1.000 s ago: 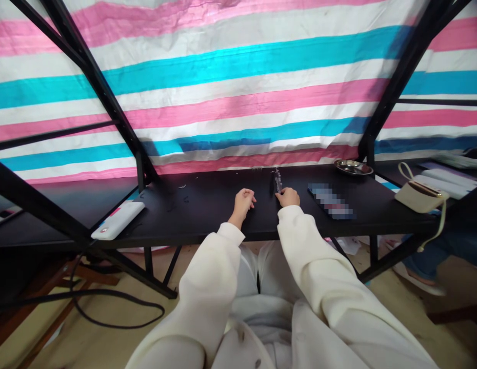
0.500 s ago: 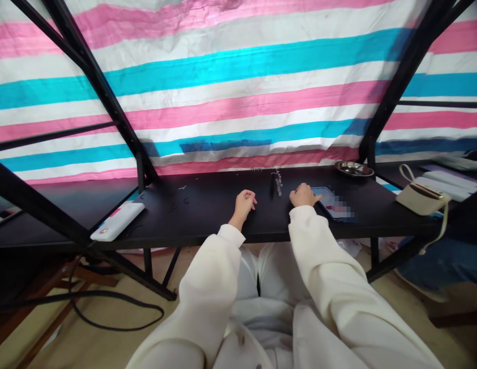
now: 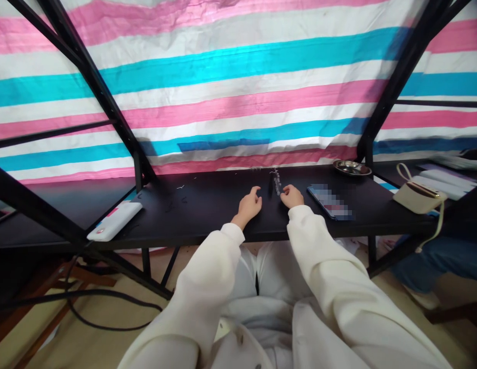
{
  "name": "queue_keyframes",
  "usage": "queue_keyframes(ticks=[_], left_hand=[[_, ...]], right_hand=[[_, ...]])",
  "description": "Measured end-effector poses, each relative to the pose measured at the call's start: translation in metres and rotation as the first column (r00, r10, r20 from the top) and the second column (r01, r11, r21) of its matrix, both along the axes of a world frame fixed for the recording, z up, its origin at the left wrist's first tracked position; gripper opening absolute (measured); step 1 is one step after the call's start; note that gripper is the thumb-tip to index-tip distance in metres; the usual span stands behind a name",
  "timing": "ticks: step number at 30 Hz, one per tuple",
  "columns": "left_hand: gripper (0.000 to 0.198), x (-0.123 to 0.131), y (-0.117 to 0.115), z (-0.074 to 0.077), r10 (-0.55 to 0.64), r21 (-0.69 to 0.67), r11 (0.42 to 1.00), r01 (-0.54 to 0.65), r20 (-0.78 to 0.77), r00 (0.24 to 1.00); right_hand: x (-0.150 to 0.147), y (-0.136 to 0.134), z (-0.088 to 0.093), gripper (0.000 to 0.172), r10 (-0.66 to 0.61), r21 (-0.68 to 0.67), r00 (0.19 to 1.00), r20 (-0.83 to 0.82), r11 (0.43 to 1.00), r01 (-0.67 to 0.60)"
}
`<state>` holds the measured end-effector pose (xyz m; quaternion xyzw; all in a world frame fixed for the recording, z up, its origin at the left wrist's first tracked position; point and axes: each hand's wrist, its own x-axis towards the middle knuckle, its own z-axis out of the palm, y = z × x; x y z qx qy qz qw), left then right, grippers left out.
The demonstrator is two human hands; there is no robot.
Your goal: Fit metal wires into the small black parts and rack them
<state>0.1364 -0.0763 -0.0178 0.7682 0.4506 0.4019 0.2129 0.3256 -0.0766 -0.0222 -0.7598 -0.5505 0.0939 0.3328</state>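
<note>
My left hand [image 3: 248,205] rests on the black tabletop [image 3: 207,218], its fingers apart and holding nothing. My right hand [image 3: 291,196] lies a little to the right, its fingers curled, with nothing visible in them. It is nearest to a small clear beaded strand [image 3: 277,182], which stands just up and left of it beside a slim dark object [image 3: 270,187]. To the right of that hand lies a phone [image 3: 330,202], its screen pixelated. Several tiny dark and pale bits [image 3: 180,187] are scattered left of my hands.
A shallow metal dish [image 3: 352,167] sits at the table's back right. A white power bank [image 3: 114,221] lies near the left edge. A beige purse [image 3: 417,197] rests on a lower right shelf. Black steel struts [image 3: 96,92] frame a striped tarp [image 3: 238,102].
My right hand has moved left, off the phone's edge and back near the beaded strand, uncovering the phone. My left hand has opened its fingers.
</note>
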Motion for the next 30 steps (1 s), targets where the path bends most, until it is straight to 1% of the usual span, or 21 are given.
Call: queue_keyframes(ticks=[2,4,7,11,15,17,18,21,24,27,28,30], left_hand=[[0.045,0.007,-0.003,0.003,-0.024,0.080,0.996,0.036,-0.148,0.989],[0.051,0.016,-0.003,0.005,-0.045,0.119,0.990,0.076,-0.246,0.968],[0.054,0.029,0.003,0.007,-0.048,0.092,0.992,0.085,-0.346,0.937],[0.047,0.040,0.013,0.004,-0.009,0.051,0.998,0.032,-0.393,0.920],[0.033,0.039,0.016,0.005,0.041,0.055,0.998,-0.023,-0.366,0.930],[0.025,0.034,0.016,0.007,0.053,0.068,0.997,-0.034,-0.304,0.951],[0.022,0.031,0.017,0.008,0.051,0.071,0.997,-0.035,-0.248,0.967],[0.015,0.018,0.020,0.009,0.057,0.036,0.998,-0.057,-0.001,0.998],[0.016,0.003,0.023,0.005,0.136,-0.030,0.991,-0.133,0.211,0.968],[0.019,-0.009,0.022,0.000,0.248,-0.113,0.968,-0.223,0.343,0.906],[0.021,-0.011,0.021,-0.001,0.267,-0.139,0.963,-0.231,0.370,0.890],[0.022,-0.012,0.019,-0.001,0.258,-0.170,0.964,-0.205,0.403,0.878]], right_hand=[[-0.002,0.000,0.000,0.024,0.015,-0.018,0.999,0.035,1.000,-0.014],[-0.003,0.000,0.000,0.025,0.023,-0.021,0.997,0.076,1.000,-0.021],[-0.004,0.000,0.001,0.026,0.035,-0.024,0.992,0.119,0.999,-0.033],[-0.004,0.002,-0.001,0.025,0.045,-0.030,0.988,0.148,0.999,-0.041],[-0.004,0.004,-0.002,0.024,0.045,-0.035,0.986,0.161,0.999,-0.040],[-0.004,0.004,-0.003,0.024,0.043,-0.035,0.985,0.165,0.999,-0.038],[-0.004,0.004,-0.003,0.024,0.044,-0.037,0.985,0.167,0.999,-0.038],[-0.005,0.004,-0.002,0.025,0.048,-0.041,0.983,0.174,0.998,-0.042],[-0.007,0.005,-0.001,0.026,0.055,-0.047,0.981,0.184,0.998,-0.047],[-0.009,0.005,-0.001,0.027,0.044,-0.050,0.982,0.182,0.998,-0.035],[-0.009,0.005,0.000,0.026,0.038,-0.048,0.984,0.176,0.998,-0.030],[-0.010,0.004,0.002,0.024,0.032,-0.040,0.989,0.147,0.999,-0.027]])
